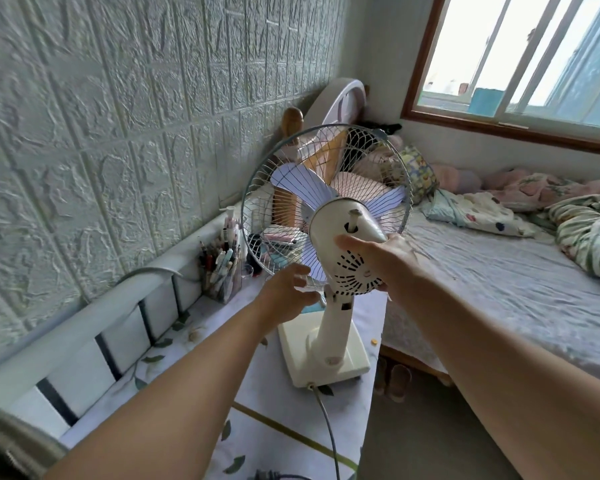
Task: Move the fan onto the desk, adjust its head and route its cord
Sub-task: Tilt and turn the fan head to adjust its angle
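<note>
On the desk (326,431), ahead of both outstretched arms, the fan (329,237) stands upright on its square base (329,362). The first step of the task therefore appears complete. The head adjustment appears to be the step in hand. The cord routing is judged to remain.

To the left of the left hand, a pen holder (222,271) stands against the rail at the back of the desk.

The left hand (288,292) is at the lower rim of the wire guard (326,199), just left of the fan neck. Its fingers are partly curled and loosely spread. It touches or nearly touches the lower wires; a firm grip cannot be confirmed.

The right hand (385,261) is pressed against the rear of the motor housing (347,251). Its thumb lies across the upper housing, just below the knob (355,213). Its fingers wrap the right side and underside of the vented back cover. This hand is grasping the housing.

Below both hands, the cord (328,431) leaves the rear edge of the base and runs loose toward the person along the desk. Its far end passes out of view at the lower edge.

To the right of the right hand, a bed (499,278) lies beside the desk.
</note>
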A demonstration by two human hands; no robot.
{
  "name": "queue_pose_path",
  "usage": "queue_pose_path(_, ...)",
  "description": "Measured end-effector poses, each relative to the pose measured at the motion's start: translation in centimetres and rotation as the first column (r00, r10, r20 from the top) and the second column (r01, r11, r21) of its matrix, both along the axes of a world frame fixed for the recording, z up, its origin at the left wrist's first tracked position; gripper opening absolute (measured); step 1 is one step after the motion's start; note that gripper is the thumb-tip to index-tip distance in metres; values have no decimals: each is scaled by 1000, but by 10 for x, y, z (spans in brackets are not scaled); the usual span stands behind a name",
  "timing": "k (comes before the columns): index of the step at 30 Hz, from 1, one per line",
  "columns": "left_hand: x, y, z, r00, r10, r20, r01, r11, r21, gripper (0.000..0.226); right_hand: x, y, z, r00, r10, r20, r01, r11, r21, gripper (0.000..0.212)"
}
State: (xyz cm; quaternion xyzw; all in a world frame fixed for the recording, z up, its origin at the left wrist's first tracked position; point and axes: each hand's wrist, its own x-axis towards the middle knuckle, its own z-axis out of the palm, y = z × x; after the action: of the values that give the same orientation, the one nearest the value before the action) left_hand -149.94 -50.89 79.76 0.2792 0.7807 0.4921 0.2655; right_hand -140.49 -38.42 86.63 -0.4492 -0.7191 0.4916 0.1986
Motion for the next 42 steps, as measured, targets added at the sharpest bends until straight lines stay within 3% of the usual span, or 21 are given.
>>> queue_pose_path(13, 14, -11, 28, 999, 30, -39, -30, 999, -14, 59, 6, 0, 0, 997, 26, -74, -27, 999, -21, 85)
queue_pose_path(27, 41, -21, 40, 996, 78, -31, -79, 996, -36, 60, 54, -1, 0, 984, 131, -117, -134, 991, -20, 61)
queue_pose_path(35, 60, -4, 26, 979, 203, 3, -201, 974, -106, 63, 60, 35, -18, 967, 217, -133, -225, 974, -42, 89)
queue_pose_path(42, 86, 37, 11, 917, 394, -66, -399, 894, -202, 71, 60, 88, -38, 905, 398, -150, -417, 900, -127, 92)
